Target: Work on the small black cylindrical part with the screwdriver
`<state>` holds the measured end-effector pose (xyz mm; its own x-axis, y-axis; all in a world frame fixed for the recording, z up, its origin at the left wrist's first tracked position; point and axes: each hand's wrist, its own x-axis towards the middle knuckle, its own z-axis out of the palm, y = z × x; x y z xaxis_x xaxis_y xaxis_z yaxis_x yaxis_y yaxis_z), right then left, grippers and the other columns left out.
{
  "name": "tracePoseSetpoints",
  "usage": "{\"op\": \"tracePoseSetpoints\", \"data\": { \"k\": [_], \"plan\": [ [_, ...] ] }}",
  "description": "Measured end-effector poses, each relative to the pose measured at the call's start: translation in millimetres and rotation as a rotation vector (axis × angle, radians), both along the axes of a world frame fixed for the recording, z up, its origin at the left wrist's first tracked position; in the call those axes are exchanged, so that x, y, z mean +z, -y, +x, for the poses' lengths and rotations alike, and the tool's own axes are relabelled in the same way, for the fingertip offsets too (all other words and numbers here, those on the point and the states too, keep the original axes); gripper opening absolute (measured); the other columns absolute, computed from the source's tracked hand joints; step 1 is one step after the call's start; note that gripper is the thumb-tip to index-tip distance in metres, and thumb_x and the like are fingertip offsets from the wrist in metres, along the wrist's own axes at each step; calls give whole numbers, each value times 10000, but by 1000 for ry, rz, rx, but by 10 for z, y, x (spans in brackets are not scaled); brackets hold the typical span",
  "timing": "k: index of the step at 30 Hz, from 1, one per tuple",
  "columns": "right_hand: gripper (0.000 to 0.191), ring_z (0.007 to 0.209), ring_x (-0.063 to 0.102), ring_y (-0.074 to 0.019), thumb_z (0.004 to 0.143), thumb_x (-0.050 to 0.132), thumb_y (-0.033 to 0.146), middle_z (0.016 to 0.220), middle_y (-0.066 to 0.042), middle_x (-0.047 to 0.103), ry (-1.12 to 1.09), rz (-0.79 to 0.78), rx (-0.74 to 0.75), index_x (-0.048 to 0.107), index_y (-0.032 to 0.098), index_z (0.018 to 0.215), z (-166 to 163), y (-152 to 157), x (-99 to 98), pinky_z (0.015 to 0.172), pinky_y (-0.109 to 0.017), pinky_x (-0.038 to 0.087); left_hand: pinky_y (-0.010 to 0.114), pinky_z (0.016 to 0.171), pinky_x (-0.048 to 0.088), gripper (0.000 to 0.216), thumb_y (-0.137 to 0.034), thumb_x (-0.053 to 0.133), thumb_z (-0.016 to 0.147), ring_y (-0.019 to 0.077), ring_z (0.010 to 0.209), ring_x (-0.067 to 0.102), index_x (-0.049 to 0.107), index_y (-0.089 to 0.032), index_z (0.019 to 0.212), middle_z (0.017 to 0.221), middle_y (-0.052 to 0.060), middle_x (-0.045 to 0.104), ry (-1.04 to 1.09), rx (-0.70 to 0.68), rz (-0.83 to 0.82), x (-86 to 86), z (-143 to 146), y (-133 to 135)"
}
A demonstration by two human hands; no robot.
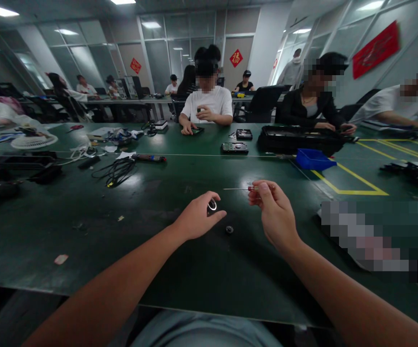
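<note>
My left hand [197, 215] is curled over the dark green table [86, 231], its thumb and fingers pinched on a small shiny ring-shaped part [212, 206]. My right hand [274, 212] is closed on a thin screwdriver [240, 189] with a reddish handle; its metal shaft points left, above the ring. A small round black part [229, 230] lies on the table between and just below both hands.
A blue bin [313, 159] and yellow floor-tape lines [360, 185] sit to the right. Black devices [234, 148], a black tray [299, 140], cables [117, 171] and a white fan [33, 140] lie farther back. Several people sit across and alongside. A blurred object [371, 236] is near right.
</note>
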<state>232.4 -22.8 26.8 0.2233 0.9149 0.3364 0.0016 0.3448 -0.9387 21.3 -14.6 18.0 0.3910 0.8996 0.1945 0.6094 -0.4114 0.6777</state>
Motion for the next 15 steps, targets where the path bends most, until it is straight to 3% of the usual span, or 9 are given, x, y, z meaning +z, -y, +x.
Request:
{"op": "tracePoseSetpoints", "data": {
  "k": [3,6,10,15],
  "plan": [
    [240,760,606,-158,963,568,461,834,0,646,10,4,15,674,246,968,-4,2,-5,707,-326,500,346,857,505,284,-374,603,941,209,978,632,636,-226,1181,1115,50,655,-172,-196,60,-3,59,52],
    [233,752,604,-158,964,570,453,834,-1,645,5,12,26,676,245,971,-5,1,-14,703,-326,498,345,882,506,328,-344,543,975,223,1039,627,618,-232,1274,1151,68,642,-364,-327,173,-32,144,108],
    [232,752,608,-160,961,574,450,848,-6,652,11,4,33,681,245,971,-5,10,-12,701,-328,501,346,785,525,322,-408,535,974,250,990,633,649,-237,1221,1071,74,640,-574,-337,256,-86,239,159],
    [228,754,609,-164,962,573,447,848,-8,652,10,14,46,685,248,973,-3,7,-9,704,-337,502,335,776,521,234,-368,547,975,238,970,631,642,-193,1098,1045,69,629,-608,-331,266,-121,239,171]
  ]
}}
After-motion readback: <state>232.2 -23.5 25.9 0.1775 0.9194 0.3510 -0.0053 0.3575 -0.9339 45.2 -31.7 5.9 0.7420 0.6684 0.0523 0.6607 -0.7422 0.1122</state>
